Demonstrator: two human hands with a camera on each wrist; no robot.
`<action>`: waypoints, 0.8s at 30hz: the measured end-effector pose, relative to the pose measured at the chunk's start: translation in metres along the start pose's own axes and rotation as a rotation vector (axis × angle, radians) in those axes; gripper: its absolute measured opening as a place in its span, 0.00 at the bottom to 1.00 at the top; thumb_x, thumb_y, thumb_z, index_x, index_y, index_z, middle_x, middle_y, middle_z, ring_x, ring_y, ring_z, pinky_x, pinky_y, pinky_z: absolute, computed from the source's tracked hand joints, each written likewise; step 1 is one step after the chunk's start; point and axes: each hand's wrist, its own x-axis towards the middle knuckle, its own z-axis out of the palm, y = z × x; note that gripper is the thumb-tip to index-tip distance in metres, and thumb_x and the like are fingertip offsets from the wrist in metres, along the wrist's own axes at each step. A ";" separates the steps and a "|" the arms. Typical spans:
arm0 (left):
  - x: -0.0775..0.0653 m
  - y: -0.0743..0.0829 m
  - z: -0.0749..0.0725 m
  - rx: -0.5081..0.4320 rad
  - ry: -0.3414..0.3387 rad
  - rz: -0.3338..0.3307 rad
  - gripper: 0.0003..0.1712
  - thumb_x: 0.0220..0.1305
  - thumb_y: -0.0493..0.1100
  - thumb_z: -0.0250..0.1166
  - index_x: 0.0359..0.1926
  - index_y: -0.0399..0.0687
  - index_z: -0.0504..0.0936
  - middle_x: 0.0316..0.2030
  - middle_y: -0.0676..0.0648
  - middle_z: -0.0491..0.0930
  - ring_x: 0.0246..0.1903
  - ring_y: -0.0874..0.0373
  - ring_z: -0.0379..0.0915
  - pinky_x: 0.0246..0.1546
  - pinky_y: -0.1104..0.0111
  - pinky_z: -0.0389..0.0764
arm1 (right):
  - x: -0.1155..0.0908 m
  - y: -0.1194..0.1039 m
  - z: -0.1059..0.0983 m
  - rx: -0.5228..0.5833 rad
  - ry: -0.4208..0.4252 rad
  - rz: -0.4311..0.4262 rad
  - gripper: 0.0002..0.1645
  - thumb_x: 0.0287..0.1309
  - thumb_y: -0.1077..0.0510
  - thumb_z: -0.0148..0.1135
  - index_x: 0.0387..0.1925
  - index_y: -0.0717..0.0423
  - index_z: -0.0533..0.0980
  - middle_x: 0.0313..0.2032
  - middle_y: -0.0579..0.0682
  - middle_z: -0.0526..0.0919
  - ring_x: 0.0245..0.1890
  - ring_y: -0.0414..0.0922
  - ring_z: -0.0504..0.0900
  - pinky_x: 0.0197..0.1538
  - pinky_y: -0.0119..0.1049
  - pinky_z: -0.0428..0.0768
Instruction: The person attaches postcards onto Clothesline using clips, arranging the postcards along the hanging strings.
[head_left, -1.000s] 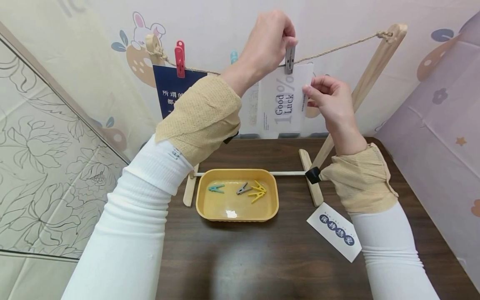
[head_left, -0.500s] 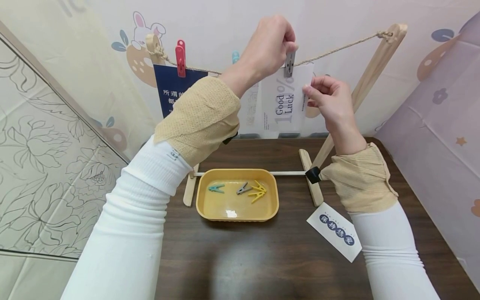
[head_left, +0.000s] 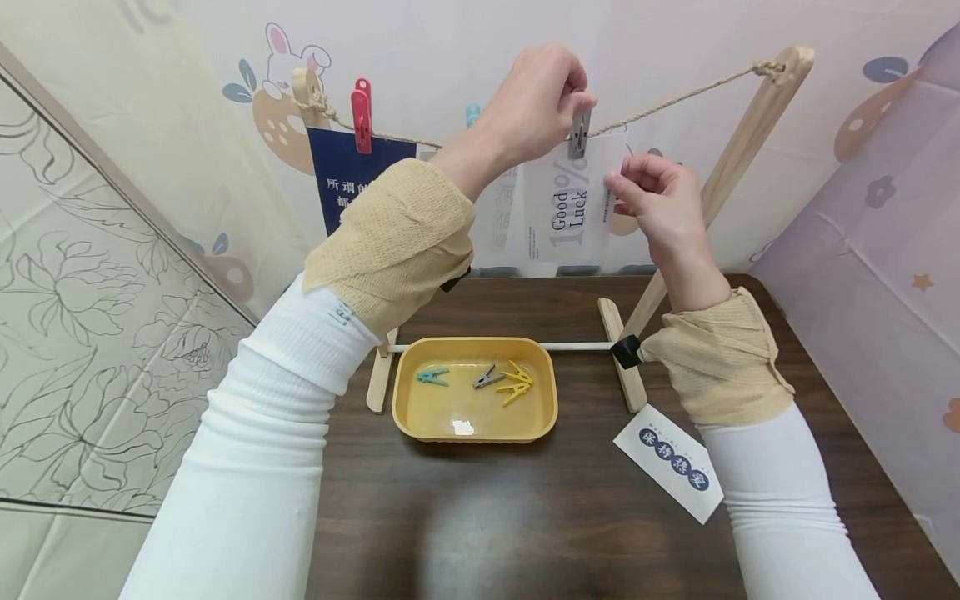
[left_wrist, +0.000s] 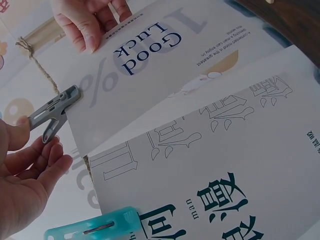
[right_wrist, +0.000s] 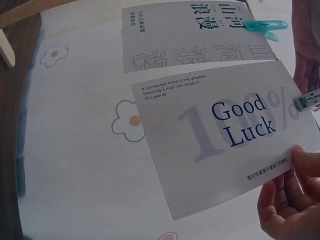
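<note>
My left hand (head_left: 540, 104) pinches a grey clothespin (left_wrist: 56, 106) by its handles at the top of a white "Good Luck" card (head_left: 577, 237). The clothespin's nose overlaps the card's edge at the twine line (head_left: 678, 100). With thumb and fingers, my right hand (head_left: 663, 200) grips the same card by its right side. Beside it hangs a pale card with Chinese characters (left_wrist: 280, 170), held by a teal clothespin (left_wrist: 102, 224); in the head view my left forearm hides much of that card. Farther left, a red clothespin (head_left: 362, 121) holds a navy card (head_left: 356, 158).
A yellow tray (head_left: 475, 437) on the dark table contains a teal clothespin (head_left: 432, 377), a grey one (head_left: 487, 379) and yellow ones (head_left: 516, 385). Another white card (head_left: 652, 467) lies near my right forearm. The wooden post (head_left: 750, 142) stands at right.
My left hand has come down slightly with the grey clothespin, and the line dips a little with it. The right hand keeps its grip on the card, almost still.
</note>
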 end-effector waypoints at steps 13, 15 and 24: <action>-0.004 -0.003 0.004 0.012 0.051 0.057 0.14 0.65 0.43 0.50 0.46 0.40 0.76 0.33 0.49 0.72 0.28 0.64 0.62 0.31 0.77 0.65 | 0.000 0.004 -0.003 -0.015 -0.028 -0.023 0.02 0.48 0.64 0.64 0.27 0.58 0.77 0.26 0.48 0.75 0.29 0.39 0.73 0.29 0.24 0.75; -0.004 -0.004 0.005 0.017 0.051 0.053 0.15 0.65 0.43 0.50 0.48 0.40 0.75 0.33 0.49 0.72 0.29 0.64 0.63 0.32 0.77 0.65 | 0.000 0.004 -0.003 -0.021 -0.030 -0.026 0.02 0.48 0.63 0.63 0.27 0.58 0.78 0.27 0.48 0.75 0.29 0.39 0.73 0.29 0.24 0.75; -0.002 -0.008 0.005 0.010 0.033 0.016 0.21 0.65 0.45 0.51 0.56 0.41 0.69 0.44 0.47 0.74 0.41 0.61 0.66 0.43 0.80 0.66 | 0.000 0.005 -0.005 -0.038 -0.042 -0.026 0.04 0.49 0.61 0.63 0.29 0.57 0.78 0.28 0.47 0.77 0.29 0.40 0.75 0.30 0.24 0.76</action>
